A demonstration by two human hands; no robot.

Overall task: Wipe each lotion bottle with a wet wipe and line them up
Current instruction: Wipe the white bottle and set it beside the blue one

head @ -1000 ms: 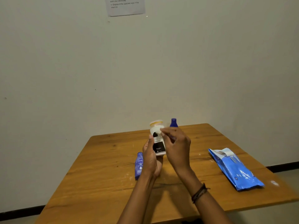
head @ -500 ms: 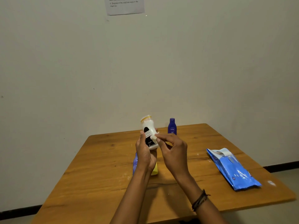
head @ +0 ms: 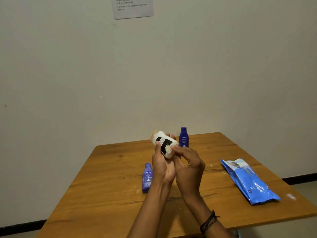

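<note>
White bottle [head: 165, 143] with black label, two blue bottles [head: 183, 137], blue wipe pack [head: 248, 182], brown table [head: 106, 194].

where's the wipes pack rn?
Head view: the blue wipes pack lies flat on the right side of the table, well clear of the right hand.

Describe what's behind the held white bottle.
Fingertips of the left hand wrap behind the white bottle, whose rear face is hidden; farther back a dark blue bottle stands upright on the table.
</note>
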